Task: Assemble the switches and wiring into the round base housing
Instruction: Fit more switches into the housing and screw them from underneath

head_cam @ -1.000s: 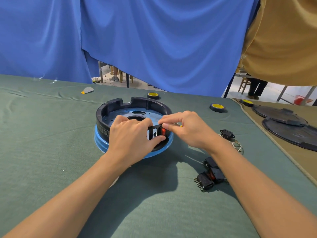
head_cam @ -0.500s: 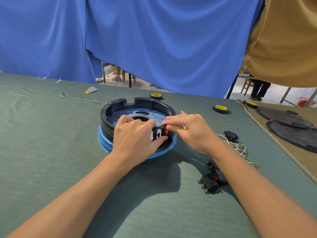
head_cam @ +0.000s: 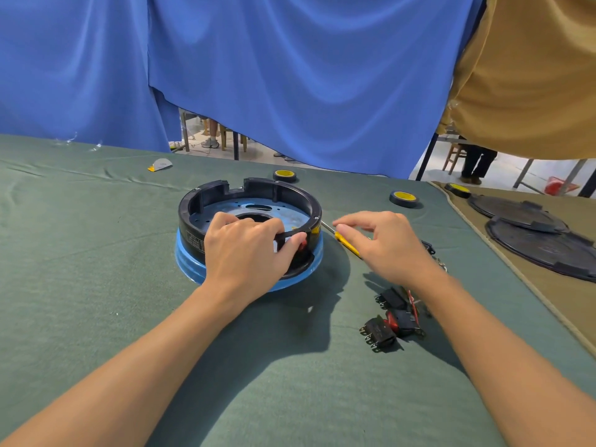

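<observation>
While your forearms reach in over the green cloth (head_cam: 96, 253), a small cluster of loose switches (head_cam: 380, 334), black with red rockers and metal prongs, lies just beside your right forearm. Farther in, your left hand (head_cam: 248, 256) grips the near wall of the round base housing (head_cam: 258, 188): the fingers (head_cam: 225, 221) are curled over the rim to the inside, and the thumb presses from outside against the red switch (head_cam: 303, 246) set in that wall. Black walls rise around the housing's pale blue floor, and it sits on a blue ring (head_cam: 188, 262) near the middle of the cloth. Your right hand (head_cam: 392, 250) hovers just right of the housing, apart from it, with fingers loosely curved and spread and the forefinger stretched toward the rim. A yellow-handled screwdriver (head_cam: 348, 244) runs beneath those fingers, its metal tip close to the housing; you cannot tell whether the hand holds it, since the thumb is hidden. Beyond lie two tape rolls (head_cam: 403, 198) with yellow centres, black discs (head_cam: 541, 246) far right, then the blue curtain (head_cam: 290, 75).
</observation>
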Demonstrator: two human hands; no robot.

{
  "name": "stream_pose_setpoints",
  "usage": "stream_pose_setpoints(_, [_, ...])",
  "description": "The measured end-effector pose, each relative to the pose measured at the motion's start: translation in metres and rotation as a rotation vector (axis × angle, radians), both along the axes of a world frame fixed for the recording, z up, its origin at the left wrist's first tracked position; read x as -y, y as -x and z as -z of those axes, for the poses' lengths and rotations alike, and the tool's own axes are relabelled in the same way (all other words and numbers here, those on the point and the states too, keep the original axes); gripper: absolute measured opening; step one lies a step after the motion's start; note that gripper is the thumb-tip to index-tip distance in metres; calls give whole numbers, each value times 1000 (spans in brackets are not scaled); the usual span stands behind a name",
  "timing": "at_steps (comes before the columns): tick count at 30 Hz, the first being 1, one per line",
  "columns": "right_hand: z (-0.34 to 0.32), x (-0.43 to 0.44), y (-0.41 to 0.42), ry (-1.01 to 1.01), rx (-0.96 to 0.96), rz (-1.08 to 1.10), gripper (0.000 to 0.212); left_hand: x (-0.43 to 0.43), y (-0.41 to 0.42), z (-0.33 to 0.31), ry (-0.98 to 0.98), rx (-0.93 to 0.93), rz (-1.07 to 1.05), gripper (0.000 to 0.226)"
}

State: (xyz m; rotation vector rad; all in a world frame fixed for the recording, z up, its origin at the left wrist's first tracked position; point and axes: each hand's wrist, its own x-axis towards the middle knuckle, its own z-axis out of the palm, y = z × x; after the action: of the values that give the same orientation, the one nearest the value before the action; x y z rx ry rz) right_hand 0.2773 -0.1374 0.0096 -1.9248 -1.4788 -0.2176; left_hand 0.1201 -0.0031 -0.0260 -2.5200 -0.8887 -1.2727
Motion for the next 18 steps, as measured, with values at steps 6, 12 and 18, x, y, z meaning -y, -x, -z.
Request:
stream_pose_setpoints(6, [10, 37, -25, 315, -59, 156, 10, 7, -7, 1, 4, 8, -36, 51])
stream_pose_setpoints(12, [0, 53, -27, 590, -106, 44, 16, 5, -2, 3, -45, 15, -4, 45])
stream_pose_setpoints(18, [-4, 54, -23, 687, -30, 85, 14, 7, 3, 3, -65, -1, 35, 43])
